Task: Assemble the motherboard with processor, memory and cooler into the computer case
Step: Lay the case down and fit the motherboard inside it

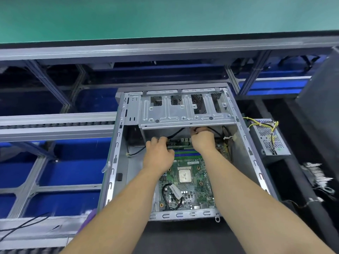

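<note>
The left hand point(158, 154) curls around a thin black cable point(175, 133). The right hand point(202, 139) pinches its other end under the grey metal drive cage point(185, 110), likely routing it clear. The green motherboard point(187, 182) lies inside the open steel computer case point(113, 153), its square silver processor point(185, 174) bare.

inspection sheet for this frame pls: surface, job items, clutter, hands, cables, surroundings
Surface: dark bench under the case.
Job items: motherboard lies in open computer case; processor bare, no cooler seen; memory slots partly hidden.
Clutter: power supply beside the case.
Hands: left hand and right hand each grip a black cable under the drive cage.
Cables: yellow wire bundle on the power supply.
Surroundings: aluminium frame, blue bins.
</note>
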